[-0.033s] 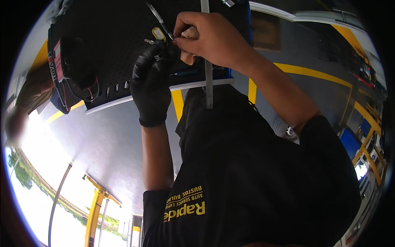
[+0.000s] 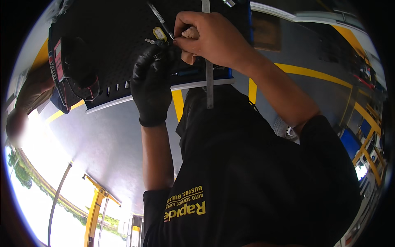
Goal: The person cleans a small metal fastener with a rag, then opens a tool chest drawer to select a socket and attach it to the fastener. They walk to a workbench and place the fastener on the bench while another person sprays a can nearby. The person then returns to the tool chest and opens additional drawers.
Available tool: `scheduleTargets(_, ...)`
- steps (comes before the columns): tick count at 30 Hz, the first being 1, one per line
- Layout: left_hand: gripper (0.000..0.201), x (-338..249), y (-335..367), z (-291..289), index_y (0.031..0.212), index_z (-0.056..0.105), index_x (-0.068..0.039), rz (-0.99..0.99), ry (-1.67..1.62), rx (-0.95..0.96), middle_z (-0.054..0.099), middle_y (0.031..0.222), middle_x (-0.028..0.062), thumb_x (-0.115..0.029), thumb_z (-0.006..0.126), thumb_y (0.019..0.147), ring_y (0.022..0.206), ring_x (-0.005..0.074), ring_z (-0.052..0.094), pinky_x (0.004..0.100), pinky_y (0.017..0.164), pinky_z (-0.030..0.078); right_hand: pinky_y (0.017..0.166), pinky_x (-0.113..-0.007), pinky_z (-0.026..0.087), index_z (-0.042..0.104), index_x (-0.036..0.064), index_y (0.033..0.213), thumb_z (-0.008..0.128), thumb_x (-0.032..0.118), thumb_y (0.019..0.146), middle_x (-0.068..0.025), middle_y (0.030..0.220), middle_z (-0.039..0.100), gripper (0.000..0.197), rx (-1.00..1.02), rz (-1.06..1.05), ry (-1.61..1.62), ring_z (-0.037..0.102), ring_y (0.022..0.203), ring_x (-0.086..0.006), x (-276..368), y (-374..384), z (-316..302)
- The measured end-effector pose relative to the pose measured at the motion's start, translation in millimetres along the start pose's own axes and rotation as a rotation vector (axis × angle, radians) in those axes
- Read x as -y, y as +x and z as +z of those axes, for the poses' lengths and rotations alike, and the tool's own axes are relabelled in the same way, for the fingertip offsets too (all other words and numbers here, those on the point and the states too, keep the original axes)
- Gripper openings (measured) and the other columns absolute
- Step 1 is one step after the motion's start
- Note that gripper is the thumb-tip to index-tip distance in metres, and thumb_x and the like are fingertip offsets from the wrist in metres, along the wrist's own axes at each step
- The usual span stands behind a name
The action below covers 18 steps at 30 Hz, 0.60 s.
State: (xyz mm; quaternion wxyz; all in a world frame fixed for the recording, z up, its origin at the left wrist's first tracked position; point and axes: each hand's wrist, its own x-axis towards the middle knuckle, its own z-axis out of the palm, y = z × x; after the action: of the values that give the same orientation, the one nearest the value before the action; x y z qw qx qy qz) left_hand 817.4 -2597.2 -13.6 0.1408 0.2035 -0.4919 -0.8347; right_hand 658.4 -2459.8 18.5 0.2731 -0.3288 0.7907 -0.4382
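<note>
In a black glove, my left hand (image 2: pixel 152 78) is raised over a dark-topped bench (image 2: pixel 111 24), its fingers curled together. A small dark thing seems to sit at its fingertips, too dark to make out. Bare, my right hand (image 2: pixel 205 35) meets it from the right, thumb and forefinger pinched close to the gloved fingertips. A crumpled tan piece (image 2: pixel 188 57), cloth or paper, is tucked in its curled fingers. Just beyond the glove are a key (image 2: pixel 150 41) and a yellow-rimmed tag (image 2: pixel 159 33). A pen (image 2: pixel 158 17) lies with its tip near my right fingertips.
A steel ruler (image 2: pixel 209 82) juts over the bench's near edge. On the left stand a boxy device with a red panel (image 2: pixel 59 61) and cables. Small metal pieces (image 2: pixel 117 87) line the near edge. Another person's arm (image 2: pixel 39 88) shows at far left.
</note>
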Motion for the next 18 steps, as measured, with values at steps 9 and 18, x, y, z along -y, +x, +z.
scheduleTargets(9,0.032,-1.1,-1.7,-1.7,0.135,0.059,0.001,-0.002,-0.112,0.016,0.069,0.126,0.0161,-0.013,0.060,0.106,0.117,0.0236,0.068,0.0359,0.102,0.055,0.062,-0.030,0.053,0.072,0.0045,0.100,0.074,0.013,0.093,-0.0060,0.084,0.073,0.011,-0.107,-0.289,-0.065,0.071,0.070,-0.0153,14.5,-6.4,-4.0)
scheduleTargets(18,0.019,-18.4,-8.5,19.4,0.116,0.071,0.005,0.074,0.329,-0.098,0.073,0.114,0.0125,-0.007,0.066,0.101,0.100,0.0175,0.070,0.0304,0.089,0.056,0.059,-0.026,0.051,0.065,0.0026,0.093,0.071,0.005,0.092,-0.0037,0.071,0.067,0.007,0.075,-0.148,0.284,0.066,0.062,-0.0108,29.9,-18.5,-13.4)
